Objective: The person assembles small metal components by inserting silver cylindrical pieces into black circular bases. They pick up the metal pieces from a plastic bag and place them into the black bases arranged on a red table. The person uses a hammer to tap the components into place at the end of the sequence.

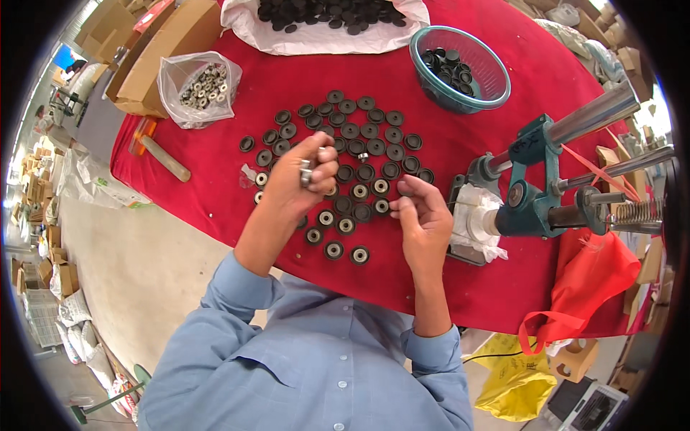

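Note:
Several small shiny metal bearings [306, 174] are in my left hand [291, 183], its fingers curled round them above the spread of parts. My right hand [425, 223] hovers at the right side of the spread, thumb and forefinger apart, with nothing visible between them. Nearest to it is a black round wheel [381, 206] with a metal centre. Many such black wheels [349, 131] lie on the red cloth; those closer to me mostly have bearings in their centres. A loose metal bearing [362, 157] sits on top of the wheels in the middle.
A teal hand press [528, 190] stands at the right. At the back are a teal plastic basin [496, 93] of black parts and a white sack [251, 36] with more. A clear bag of bearings [169, 90], a cardboard box [154, 72] and a hammer [169, 159] lie left.

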A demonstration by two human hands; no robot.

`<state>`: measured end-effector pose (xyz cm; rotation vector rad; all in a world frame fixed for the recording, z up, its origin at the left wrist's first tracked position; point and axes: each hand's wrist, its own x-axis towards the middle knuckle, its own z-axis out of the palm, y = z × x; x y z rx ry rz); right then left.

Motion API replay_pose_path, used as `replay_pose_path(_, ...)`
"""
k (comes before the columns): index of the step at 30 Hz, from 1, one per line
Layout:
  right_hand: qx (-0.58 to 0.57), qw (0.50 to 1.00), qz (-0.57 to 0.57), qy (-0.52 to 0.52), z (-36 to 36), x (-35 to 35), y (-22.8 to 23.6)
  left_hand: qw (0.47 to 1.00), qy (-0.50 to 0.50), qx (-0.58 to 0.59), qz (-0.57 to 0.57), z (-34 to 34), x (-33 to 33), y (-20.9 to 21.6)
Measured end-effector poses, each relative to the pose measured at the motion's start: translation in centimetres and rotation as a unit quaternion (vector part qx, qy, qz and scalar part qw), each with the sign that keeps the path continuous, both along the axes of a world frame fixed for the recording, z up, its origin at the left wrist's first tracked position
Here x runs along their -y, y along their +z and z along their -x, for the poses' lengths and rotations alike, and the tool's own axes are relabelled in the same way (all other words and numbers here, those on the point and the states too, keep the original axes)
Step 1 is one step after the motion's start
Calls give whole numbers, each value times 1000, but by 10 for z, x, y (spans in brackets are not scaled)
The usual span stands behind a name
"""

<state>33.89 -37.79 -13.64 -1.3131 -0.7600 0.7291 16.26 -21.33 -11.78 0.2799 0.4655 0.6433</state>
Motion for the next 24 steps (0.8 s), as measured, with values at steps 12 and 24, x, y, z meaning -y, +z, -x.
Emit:
replay_pose_path(12, 440, 897, 44, 21, -15, -48, 16, 997, -22, -74, -4, 55, 75, 8)
replay_pose_path(24, 635, 764, 82, 81, -18, -82, -4, 966, 71, -213, -128, 114, 79, -18)
